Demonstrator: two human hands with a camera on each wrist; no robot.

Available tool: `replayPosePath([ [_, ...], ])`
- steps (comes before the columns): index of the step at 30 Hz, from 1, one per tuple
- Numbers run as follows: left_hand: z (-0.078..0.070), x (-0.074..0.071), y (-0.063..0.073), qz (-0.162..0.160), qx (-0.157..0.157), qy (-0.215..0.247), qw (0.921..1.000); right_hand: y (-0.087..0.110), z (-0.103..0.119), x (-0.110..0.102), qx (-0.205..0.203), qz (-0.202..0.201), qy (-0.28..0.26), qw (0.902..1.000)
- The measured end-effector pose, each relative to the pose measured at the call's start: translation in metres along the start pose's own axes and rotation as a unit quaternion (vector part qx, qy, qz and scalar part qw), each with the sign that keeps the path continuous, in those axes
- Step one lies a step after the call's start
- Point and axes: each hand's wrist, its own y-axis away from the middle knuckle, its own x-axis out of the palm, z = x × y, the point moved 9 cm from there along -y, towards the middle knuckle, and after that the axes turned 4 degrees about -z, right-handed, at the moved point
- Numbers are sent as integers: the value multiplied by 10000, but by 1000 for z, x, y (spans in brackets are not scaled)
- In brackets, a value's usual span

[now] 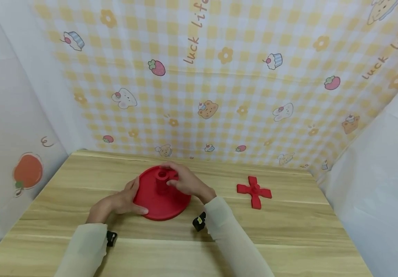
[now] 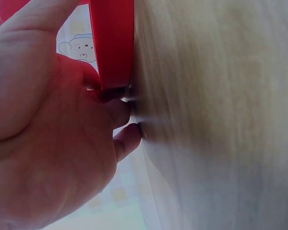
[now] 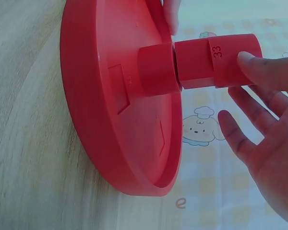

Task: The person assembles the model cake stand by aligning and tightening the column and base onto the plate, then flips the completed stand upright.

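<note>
Red round tray (image 1: pixel 160 206) lies flat on the wooden worktop (image 1: pixel 288 231), near the middle, slightly left. A short socket stands up from the tray centre; a red tube piece (image 1: pixel 162 180) marked "33" sits on top of that socket, upright, seated against it with a thin seam visible in the right wrist view (image 3: pixel 216 60).

Right hand (image 1: pixel 186 184) is over the tray from the right side. Its fingers (image 3: pixel 259 72) are curled loosely round the tube piece: one fingertip presses the outer end of the tube, another finger (image 3: pixel 170 17) touches it from the far side, the remaining fingers spread and free beside it. So the tube lies between thumb and fingers of the right hand, held.

Left hand (image 1: pixel 122 200) is at the tray's left rim. Thumb lies on top of the rim, fingers (image 2: pixel 127 139) tucked at the edge where the tray (image 2: pixel 113 43) meets the worktop (image 2: pixel 216 115); the rim is pinched between thumb and fingers. Left wrist view is blurred, finer contact not readable.

Red cross-shaped piece (image 1: pixel 254 191) lies flat on the worktop right of the tray, well apart from both hands, untouched.

Checked yellow cloth with cartoon prints (image 1: pixel 219 77) hangs behind the worktop. Both arms in pale sleeves (image 1: pixel 233 242).
</note>
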Motion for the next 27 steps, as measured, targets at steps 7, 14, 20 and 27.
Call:
replayPosePath([
  [7, -1, 0, 0, 2, -43, -38, 10000, 0, -1, -1, 48, -127, 21, 9999],
  [14, 0, 1, -1, -6, -13, -84, 10000, 0, -5, -3, 105, -320, 72, 9994],
  [20, 0, 0, -1, -2, -12, -93, 10000, -2, -5, -2, 88, -434, 223, 9988],
  [27, 1, 1, -2, 10, -59, -131, 9999, 0, -11, 0, 312, -449, 374, 9978],
])
